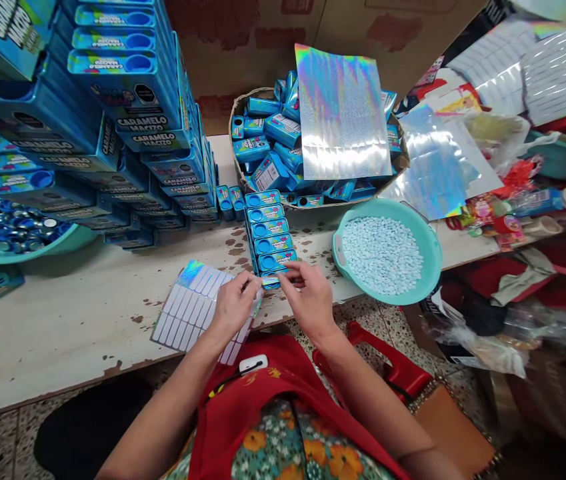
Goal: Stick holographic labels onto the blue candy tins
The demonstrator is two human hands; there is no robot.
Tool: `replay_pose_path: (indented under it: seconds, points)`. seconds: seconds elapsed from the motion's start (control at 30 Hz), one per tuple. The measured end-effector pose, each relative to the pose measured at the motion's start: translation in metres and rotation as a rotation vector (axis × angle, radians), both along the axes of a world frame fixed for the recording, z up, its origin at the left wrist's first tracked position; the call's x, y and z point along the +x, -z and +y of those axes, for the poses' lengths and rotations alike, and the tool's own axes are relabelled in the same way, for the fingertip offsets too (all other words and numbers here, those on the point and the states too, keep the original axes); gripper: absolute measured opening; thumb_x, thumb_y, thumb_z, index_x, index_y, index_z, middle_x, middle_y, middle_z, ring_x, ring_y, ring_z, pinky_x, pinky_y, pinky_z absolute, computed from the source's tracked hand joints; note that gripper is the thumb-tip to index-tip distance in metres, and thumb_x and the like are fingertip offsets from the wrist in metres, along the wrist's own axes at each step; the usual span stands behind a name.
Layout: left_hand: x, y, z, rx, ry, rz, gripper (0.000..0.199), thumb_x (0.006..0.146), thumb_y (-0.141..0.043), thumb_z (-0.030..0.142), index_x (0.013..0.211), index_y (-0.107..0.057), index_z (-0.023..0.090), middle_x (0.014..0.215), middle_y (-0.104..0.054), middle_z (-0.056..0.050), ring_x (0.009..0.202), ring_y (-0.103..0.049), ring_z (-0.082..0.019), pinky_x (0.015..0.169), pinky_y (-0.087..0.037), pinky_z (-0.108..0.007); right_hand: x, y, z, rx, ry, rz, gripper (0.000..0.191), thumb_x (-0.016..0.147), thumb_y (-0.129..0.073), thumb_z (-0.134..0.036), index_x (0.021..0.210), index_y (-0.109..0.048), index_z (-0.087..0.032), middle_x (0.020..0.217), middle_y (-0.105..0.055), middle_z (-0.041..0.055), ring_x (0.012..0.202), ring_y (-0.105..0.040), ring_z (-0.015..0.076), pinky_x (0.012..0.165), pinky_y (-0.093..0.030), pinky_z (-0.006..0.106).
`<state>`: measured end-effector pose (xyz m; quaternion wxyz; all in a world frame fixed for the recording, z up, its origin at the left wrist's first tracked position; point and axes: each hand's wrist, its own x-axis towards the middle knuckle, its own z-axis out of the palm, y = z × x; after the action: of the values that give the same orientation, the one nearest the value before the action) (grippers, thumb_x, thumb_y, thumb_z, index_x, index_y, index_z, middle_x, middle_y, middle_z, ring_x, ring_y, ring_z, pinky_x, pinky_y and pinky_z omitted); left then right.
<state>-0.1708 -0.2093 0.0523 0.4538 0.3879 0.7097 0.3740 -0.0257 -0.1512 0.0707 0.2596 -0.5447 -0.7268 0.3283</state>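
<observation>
A row of small blue candy boxes lettered "CARAMELO MACIZO" runs toward me along the table. At its near end, a narrow pale sticker lies against the nearest box, between my two hands. My left hand pinches the sticker's left end with thumb and index finger. My right hand is bent round its right end, thumb and fingertips close together at the box; the exact contact is partly hidden. Under my left wrist lies a sheet of silvery rectangular stickers, its upper left corner shiny and bare.
Blue display boxes are stacked high at left, beside a turquoise basin of wrapped candies. Behind the row, a carton holds more small boxes under a holographic sheet. A turquoise bowl of pale candies stands right, near the table's edge.
</observation>
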Motion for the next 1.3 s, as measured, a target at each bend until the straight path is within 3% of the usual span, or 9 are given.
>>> replay_pose_path:
  seconds: [0.2, 0.3, 0.47, 0.57, 0.7, 0.83, 0.9, 1.1, 1.3]
  points:
    - [-0.007, 0.038, -0.001, -0.077, -0.054, 0.016, 0.027, 0.082, -0.048, 0.041, 0.069, -0.057, 0.018, 0.061, -0.057, 0.001, 0.062, -0.053, -0.015, 0.06, -0.041, -0.025, 0.014, 0.009, 0.008, 0.053, 0.059, 0.007, 0.02, 0.081, -0.058, -0.034, 0.094, -0.06, -0.02, 0.085, -0.055, 0.0037, 0.077, -0.05, 0.0165, 0.067, -0.046, 0.029]
    - [0.004, 0.038, -0.012, 0.03, -0.18, 0.084, 0.033, 0.085, -0.044, 0.043, 0.103, -0.061, 0.02, 0.104, -0.063, -0.006, 0.1, -0.056, -0.021, 0.086, -0.043, -0.033, 0.014, 0.014, 0.008, -0.014, 0.169, 0.109, 0.037, 0.075, -0.064, -0.041, 0.102, -0.054, -0.019, 0.099, -0.052, 0.0066, 0.08, -0.051, 0.0161, 0.061, -0.048, 0.027]
    - [0.051, 0.037, -0.029, 0.164, 0.032, 0.123, 0.079, 0.081, -0.05, 0.054, 0.144, -0.019, 0.019, 0.153, -0.011, -0.012, 0.141, -0.007, -0.029, 0.113, -0.012, -0.046, 0.004, 0.03, 0.004, -0.058, 0.209, 0.153, 0.037, 0.074, -0.065, -0.042, 0.1, -0.052, -0.018, 0.097, -0.056, 0.007, 0.086, -0.054, 0.0187, 0.067, -0.049, 0.03]
    - [0.029, 0.053, -0.032, 0.064, 0.131, 0.338, 0.08, 0.079, -0.05, 0.057, 0.143, -0.023, 0.017, 0.153, -0.012, -0.014, 0.14, -0.003, -0.033, 0.111, -0.008, -0.053, 0.005, 0.034, -0.001, -0.041, 0.227, 0.205, 0.035, 0.081, -0.057, -0.038, 0.108, -0.05, -0.018, 0.104, -0.056, 0.0092, 0.092, -0.055, 0.0198, 0.069, -0.05, 0.032]
    - [-0.075, 0.08, -0.036, -0.192, -0.208, 0.684, 0.065, 0.084, -0.042, 0.053, 0.136, -0.036, 0.016, 0.142, -0.038, -0.017, 0.133, -0.027, -0.033, 0.106, -0.022, -0.05, 0.009, 0.031, -0.032, 0.254, 0.24, 0.193, 0.043, 0.08, -0.059, -0.025, 0.121, -0.046, -0.02, 0.114, -0.05, 0.0115, 0.097, -0.054, 0.0208, 0.076, -0.049, 0.037]
    - [-0.159, 0.119, -0.038, -0.543, -0.148, 0.51, 0.054, 0.07, -0.062, 0.048, 0.112, -0.056, 0.015, 0.111, -0.063, -0.017, 0.104, -0.056, -0.034, 0.083, -0.042, -0.043, -0.019, 0.042, -0.072, 0.312, -0.287, 0.203, 0.036, 0.078, -0.061, -0.015, 0.112, -0.053, -0.024, 0.099, -0.057, 0.0067, 0.093, -0.055, 0.0203, 0.08, -0.049, 0.038]
    - [-0.171, 0.135, -0.041, -0.472, -0.129, 0.346, 0.033, 0.069, -0.063, 0.039, 0.093, -0.062, 0.016, 0.095, -0.068, -0.01, 0.089, -0.061, -0.027, 0.076, -0.045, -0.034, -0.05, 0.06, -0.077, 0.158, -0.447, 0.204, 0.031, 0.082, -0.055, -0.016, 0.112, -0.053, -0.024, 0.101, -0.058, 0.0071, 0.097, -0.055, 0.0199, 0.083, -0.049, 0.037]
    - [-0.153, 0.133, -0.06, 0.007, -0.341, 0.227, 0.019, 0.074, -0.056, 0.036, 0.075, -0.062, 0.018, 0.098, -0.062, -0.006, 0.097, -0.056, -0.02, 0.084, -0.041, -0.031, -0.151, 0.118, -0.047, 0.012, -0.32, -0.071, 0.037, 0.085, -0.051, -0.024, 0.121, -0.053, -0.015, 0.119, -0.052, 0.0134, 0.111, -0.046, 0.025, 0.095, -0.041, 0.042]
    - [-0.153, 0.126, -0.064, 0.096, -0.4, 0.009, 0.017, 0.074, -0.058, 0.034, 0.075, -0.054, 0.018, 0.071, -0.059, 0.0, 0.068, -0.055, -0.014, 0.062, -0.042, -0.023, -0.181, 0.131, -0.057, -0.005, -0.307, -0.265, 0.04, 0.088, -0.046, -0.026, 0.127, -0.05, -0.018, 0.119, -0.055, 0.0108, 0.106, -0.048, 0.0246, 0.091, -0.04, 0.038]
